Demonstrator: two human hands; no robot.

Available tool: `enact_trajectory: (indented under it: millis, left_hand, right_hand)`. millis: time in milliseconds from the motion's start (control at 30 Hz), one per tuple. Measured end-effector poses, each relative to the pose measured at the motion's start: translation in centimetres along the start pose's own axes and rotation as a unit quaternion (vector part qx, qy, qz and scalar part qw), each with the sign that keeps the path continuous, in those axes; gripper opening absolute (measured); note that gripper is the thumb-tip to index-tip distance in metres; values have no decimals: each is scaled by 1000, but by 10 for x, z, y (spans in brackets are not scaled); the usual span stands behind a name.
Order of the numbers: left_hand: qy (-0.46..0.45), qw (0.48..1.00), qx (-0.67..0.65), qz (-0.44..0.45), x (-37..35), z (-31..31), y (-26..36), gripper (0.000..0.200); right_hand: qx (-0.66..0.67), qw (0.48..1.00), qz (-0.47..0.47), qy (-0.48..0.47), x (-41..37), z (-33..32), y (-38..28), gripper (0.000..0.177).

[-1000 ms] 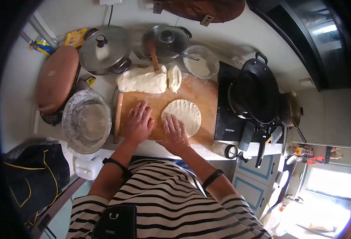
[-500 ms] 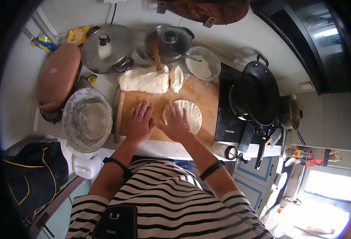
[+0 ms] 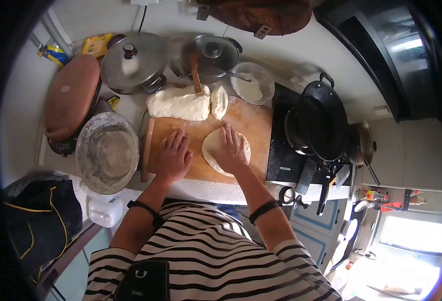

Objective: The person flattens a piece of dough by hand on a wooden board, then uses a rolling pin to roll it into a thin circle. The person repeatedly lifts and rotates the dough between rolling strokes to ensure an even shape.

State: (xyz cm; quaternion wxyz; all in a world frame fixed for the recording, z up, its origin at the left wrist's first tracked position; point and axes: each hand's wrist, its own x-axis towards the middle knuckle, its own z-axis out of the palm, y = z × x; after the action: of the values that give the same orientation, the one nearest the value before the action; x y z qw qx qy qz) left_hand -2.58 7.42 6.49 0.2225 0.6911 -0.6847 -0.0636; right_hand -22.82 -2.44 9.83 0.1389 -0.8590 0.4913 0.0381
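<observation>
A flat round of dough (image 3: 212, 145) lies on the wooden board (image 3: 256, 125). My right hand (image 3: 229, 149) rests palm down on it, fingers stretched forward. To its left, my left hand (image 3: 174, 156) lies flat on the bare wood, fingers out and holding nothing. Behind the hands sits a large block of dough (image 3: 178, 104), with a smaller cut strip of dough (image 3: 219, 103) beside its right end. A wooden-handled tool (image 3: 196, 75) leans with its handle on the block. Along the board's left edge lies a rolling pin (image 3: 148, 150).
A floury metal bowl (image 3: 108, 150) stands left of the board. Behind are two lidded pans (image 3: 133, 60) and a bowl of flour (image 3: 253, 83) with a spoon. On the right, a black wok (image 3: 324, 120) sits on the stove (image 3: 281, 155). A small jar (image 3: 285, 193) is at the front edge.
My right hand has shifted right, from the left edge of the dough round to its middle. The left hand stays on the board. The view has shifted slightly.
</observation>
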Motion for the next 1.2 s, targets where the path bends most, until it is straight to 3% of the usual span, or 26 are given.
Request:
enact_trajectory:
  millis: [133, 233, 533, 667, 767, 867, 967, 1100, 1200]
  left_hand:
    - [-8, 1000, -3, 2, -3, -3, 0, 48]
    - [-2, 1000, -5, 3, 0, -4, 1, 48]
    - [-2, 999, -31, 10, -2, -3, -2, 49]
    - [21, 999, -30, 14, -3, -1, 0, 48]
    - [14, 1000, -24, 14, -1, -4, -1, 46]
    - [6, 999, -24, 20, 0, -3, 1, 48]
    - [-13, 999, -37, 17, 10, -14, 7, 48]
    - [-104, 989, -107, 21, 37, -25, 45, 51]
    - [-78, 996, -45, -5, 55, 1, 62, 49]
  right_hand:
    - [17, 999, 24, 20, 3, 8, 17, 90]
    - [7, 999, 42, -34, -5, 2, 27, 90]
    - [46, 995, 73, 52, -23, 4, 42, 92]
    - [15, 995, 31, 89, -44, 15, 44, 81]
    - [113, 990, 41, 77, -36, 9, 57, 73]
    - [173, 968, 92, 159, -27, 17, 68, 67]
    - [79, 983, 84, 144, -28, 15, 61, 60]
    - [105, 978, 125, 131, -25, -3, 50, 50]
    - [121, 975, 156, 101, -18, -11, 56, 44]
